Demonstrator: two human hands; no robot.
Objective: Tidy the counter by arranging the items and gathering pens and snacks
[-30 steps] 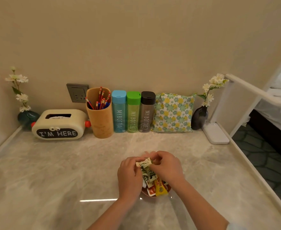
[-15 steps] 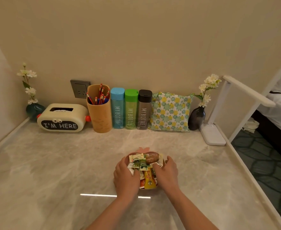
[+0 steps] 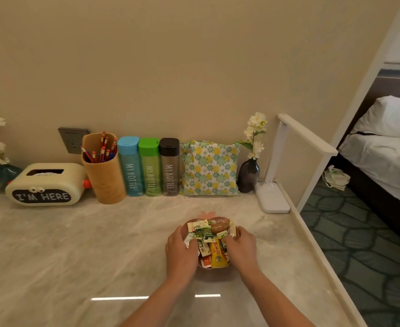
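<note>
Head view: a left hand (image 3: 181,251) and a right hand (image 3: 241,249) are cupping a bowl (image 3: 185,226) of snacks (image 3: 209,234) from either side, with fingers curled over the rim and wrappers, probably steadying the heap. The bowl is sitting right of centre on the counter (image 3: 76,244). Pens (image 3: 102,149) are standing in a cup (image 3: 104,180) by the back wall. Bare marble is lying open to the left, and the right edge is running near.

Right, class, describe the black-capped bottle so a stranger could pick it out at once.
At the back of the marble counter, three upright "MY BOTTLE" bottles line the wall between the wooden pencil cup and the floral pouch. The black-capped bottle stands rightmost, beside the pouch; the green bottle and blue bottle have bright caps.
</note>
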